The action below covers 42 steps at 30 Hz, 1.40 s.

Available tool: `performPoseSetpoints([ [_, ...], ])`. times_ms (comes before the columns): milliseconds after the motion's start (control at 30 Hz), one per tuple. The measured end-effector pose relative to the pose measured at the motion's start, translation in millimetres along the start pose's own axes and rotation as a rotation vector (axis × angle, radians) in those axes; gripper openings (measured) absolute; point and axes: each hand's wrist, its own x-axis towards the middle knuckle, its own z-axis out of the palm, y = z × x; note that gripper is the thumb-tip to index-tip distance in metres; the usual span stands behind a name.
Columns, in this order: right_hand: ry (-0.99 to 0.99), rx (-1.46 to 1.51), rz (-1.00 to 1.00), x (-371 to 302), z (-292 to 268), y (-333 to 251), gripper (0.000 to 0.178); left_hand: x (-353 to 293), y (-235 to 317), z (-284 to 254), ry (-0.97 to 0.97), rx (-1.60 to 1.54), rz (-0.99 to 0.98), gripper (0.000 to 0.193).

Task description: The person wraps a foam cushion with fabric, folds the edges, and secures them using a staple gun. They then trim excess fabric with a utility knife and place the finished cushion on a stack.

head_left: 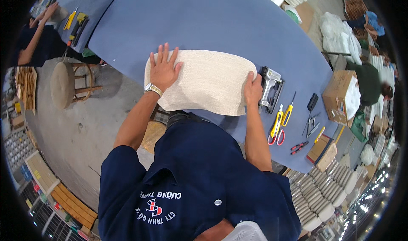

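Note:
A beige fabric-covered pad [208, 81], wide with rounded corners, lies at the near edge of the blue-grey table [204, 20]. My left hand [165, 71] rests flat on its left end with the fingers spread, a watch on the wrist. At the opposite end, my right hand [253, 90] holds the pad's edge; some of its fingers are hidden. Just right of that hand lies a silver staple gun [271, 90], apart from it. The underside of the pad is out of sight.
Right of the staple gun lie a yellow utility knife [276, 120], red-handled scissors [276, 138], a yellow screwdriver [288, 113] and red-black pliers [299, 147]. A cardboard box [333, 98] stands at the right edge. A round stool [63, 84] and another person [38, 45] are at left.

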Motion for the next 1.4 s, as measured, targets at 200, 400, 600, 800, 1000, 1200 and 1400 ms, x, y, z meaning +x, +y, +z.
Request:
performPoseSetpoints([
  [200, 0.042, -0.012, -0.008, -5.3, 4.3, -5.0, 0.061, -0.5, 114.9, -1.6, -0.096, -0.139, 0.319, 0.079],
  [400, 0.121, -0.051, -0.414, 20.6, 7.7, -4.9, 0.058, -19.6, 136.9, 3.8, -0.108, -0.249, 0.437, 0.078],
  [600, 0.434, -0.152, -0.78, 62.0, -37.1, -129.7, 0.064, -21.8, 136.6, 11.9, -0.081, -0.26, 0.421, 0.076],
  [800, 0.077, -0.462, -0.739, -16.6, 42.5, -30.3, 0.06, -31.6, 132.7, 11.8, -0.115, -0.22, 0.481, 0.08],
  [1000, 0.016, -0.35, -0.749, -34.2, 30.9, -18.4, 0.058, -13.8, 126.8, 3.0, -0.105, -0.312, 0.513, 0.088],
  [1200, 0.283, -0.112, -0.435, -33.5, 20.8, 10.9, 0.07, -24.0, 36.4, -2.5, 0.06, -0.336, 0.221, 0.063],
  [1400, 0.128, 0.221, -0.005, -4.1, 4.1, 6.4, 0.065, -29.6, -79.4, 24.1, -0.032, -0.849, -0.652, 0.058],
])
